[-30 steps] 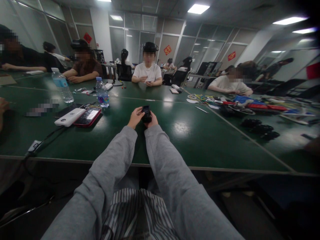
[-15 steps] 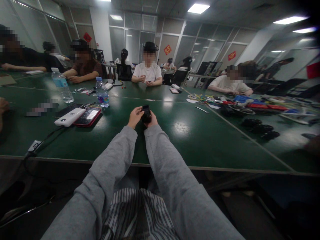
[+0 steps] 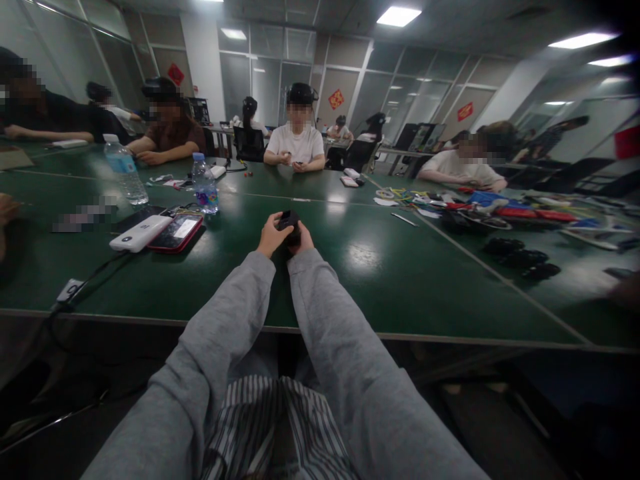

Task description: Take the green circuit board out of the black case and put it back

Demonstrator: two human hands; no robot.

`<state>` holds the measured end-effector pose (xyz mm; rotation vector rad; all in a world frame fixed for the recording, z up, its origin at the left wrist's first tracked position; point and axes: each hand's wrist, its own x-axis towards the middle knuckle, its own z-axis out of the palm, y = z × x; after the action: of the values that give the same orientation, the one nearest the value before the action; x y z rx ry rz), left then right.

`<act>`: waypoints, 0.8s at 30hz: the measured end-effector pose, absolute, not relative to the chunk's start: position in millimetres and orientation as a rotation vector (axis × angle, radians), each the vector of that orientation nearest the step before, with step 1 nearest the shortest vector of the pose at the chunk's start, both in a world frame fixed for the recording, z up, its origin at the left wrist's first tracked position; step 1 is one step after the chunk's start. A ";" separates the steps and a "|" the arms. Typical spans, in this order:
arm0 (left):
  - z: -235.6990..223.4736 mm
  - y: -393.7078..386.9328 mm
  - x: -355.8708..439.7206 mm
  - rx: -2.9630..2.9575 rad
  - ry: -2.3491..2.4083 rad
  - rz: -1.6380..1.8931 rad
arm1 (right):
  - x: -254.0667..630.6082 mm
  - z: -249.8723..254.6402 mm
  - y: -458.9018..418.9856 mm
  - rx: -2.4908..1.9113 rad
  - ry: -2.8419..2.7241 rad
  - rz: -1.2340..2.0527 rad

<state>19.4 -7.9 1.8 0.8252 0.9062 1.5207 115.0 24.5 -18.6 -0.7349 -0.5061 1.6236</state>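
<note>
A small black box-like object [image 3: 293,225] is held between my two hands above the green table [image 3: 400,280]; its exact kind is too dark and small to make out. My left hand [image 3: 273,235] grips its left side, with the thumb across the near face and the fingers at the upper edge. Around the right and lower side wraps my right hand [image 3: 304,239]. The object's underside is hidden by the hands.
To the left lie a white power bank [image 3: 140,233], a red-edged phone [image 3: 177,233] and two water bottles, one nearer [image 3: 206,187] and one taller [image 3: 125,173]. Cables and tools [image 3: 500,207] pile up on the right. Several people sit around the table.
My left thumb has come over the near face of the black object, and the object has turned slightly in my hands. My forearms stay in place.
</note>
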 end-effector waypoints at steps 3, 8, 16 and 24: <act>-1.9 -1.4 18.9 1.031 0.989 1.639 | 116.2 -16.2 25.3 -0.800 -0.321 1.685; -4.4 8.0 16.9 1.153 1.023 1.742 | 120.1 -13.0 25.7 -0.785 -0.227 1.650; 13.8 3.2 2.7 0.464 0.699 1.700 | 132.1 -17.3 28.3 -0.675 -0.188 1.668; 0.7 -0.6 -10.7 -0.084 0.649 1.563 | 130.5 -20.8 30.5 -0.656 -0.189 1.675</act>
<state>-10.7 -0.6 0.7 -0.0837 0.6487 1.5631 130.5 30.5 -20.8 -0.6563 -0.1888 1.6751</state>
